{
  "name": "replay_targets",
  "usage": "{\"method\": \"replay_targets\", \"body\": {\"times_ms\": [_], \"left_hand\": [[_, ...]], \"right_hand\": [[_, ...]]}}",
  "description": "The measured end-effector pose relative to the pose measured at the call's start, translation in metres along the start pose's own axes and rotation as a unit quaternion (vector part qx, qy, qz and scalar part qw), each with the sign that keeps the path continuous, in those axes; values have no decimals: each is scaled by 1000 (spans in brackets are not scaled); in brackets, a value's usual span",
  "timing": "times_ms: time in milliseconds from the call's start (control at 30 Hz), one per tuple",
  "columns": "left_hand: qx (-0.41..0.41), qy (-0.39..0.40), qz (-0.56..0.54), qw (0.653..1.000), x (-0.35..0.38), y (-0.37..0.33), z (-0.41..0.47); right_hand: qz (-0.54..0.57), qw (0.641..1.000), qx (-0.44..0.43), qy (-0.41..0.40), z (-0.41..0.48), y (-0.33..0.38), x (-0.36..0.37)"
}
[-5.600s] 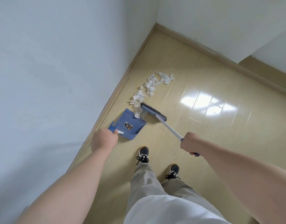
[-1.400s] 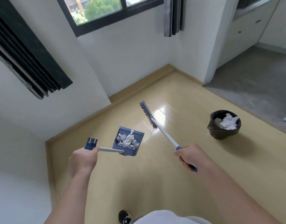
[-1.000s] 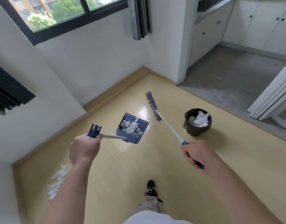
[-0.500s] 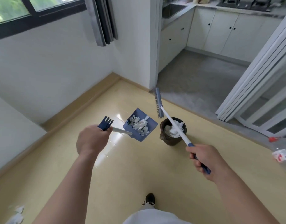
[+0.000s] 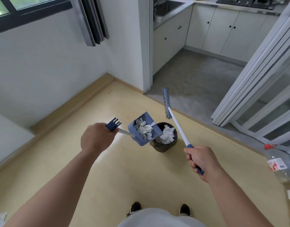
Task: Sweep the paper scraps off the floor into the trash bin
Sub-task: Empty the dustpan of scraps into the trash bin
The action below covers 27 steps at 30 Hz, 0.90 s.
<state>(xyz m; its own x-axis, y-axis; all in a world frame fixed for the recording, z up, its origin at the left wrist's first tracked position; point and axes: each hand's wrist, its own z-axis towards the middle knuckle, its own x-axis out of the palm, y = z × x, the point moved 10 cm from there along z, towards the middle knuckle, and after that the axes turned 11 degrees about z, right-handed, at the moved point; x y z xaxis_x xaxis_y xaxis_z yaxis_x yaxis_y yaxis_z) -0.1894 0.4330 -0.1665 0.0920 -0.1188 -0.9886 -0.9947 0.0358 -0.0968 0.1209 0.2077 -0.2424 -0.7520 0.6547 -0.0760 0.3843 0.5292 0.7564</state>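
Note:
My left hand grips the handle of a blue dustpan, held in the air with crumpled white paper scraps in it. The pan overlaps the left rim of a dark trash bin that stands on the yellow floor with white paper inside. My right hand grips the blue end of a white-handled broom, whose blue brush head is raised off the floor, beyond and to the right of the bin. A few scraps lie at the bottom left corner.
White walls and a wooden skirting run along the left. A grey-floored kitchen with white cabinets opens behind the bin. White folding doors stand at the right. A clear plastic bottle lies on the floor at the right edge. My shoes show below.
I have turned from the corner and walked toward the bin. The loaded dustpan has come up to the bin's left rim. The broom stays lifted in my right hand.

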Motion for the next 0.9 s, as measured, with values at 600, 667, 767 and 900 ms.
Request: {"method": "replay_targets", "body": {"times_ms": [600,667,767,900], "left_hand": [[174,-18,181,968,27,-157,17],[175,-22,179,968,28,-157,22],[201,-26,200,959,32,-162,22],[234,-28,237,942,33,-172,25]], "right_hand": [[1,999,48,7,40,-1,-46],[1,999,50,4,38,-2,-44],[3,999,50,-5,38,-2,-42],[3,999,41,-16,36,2,-37]]}}
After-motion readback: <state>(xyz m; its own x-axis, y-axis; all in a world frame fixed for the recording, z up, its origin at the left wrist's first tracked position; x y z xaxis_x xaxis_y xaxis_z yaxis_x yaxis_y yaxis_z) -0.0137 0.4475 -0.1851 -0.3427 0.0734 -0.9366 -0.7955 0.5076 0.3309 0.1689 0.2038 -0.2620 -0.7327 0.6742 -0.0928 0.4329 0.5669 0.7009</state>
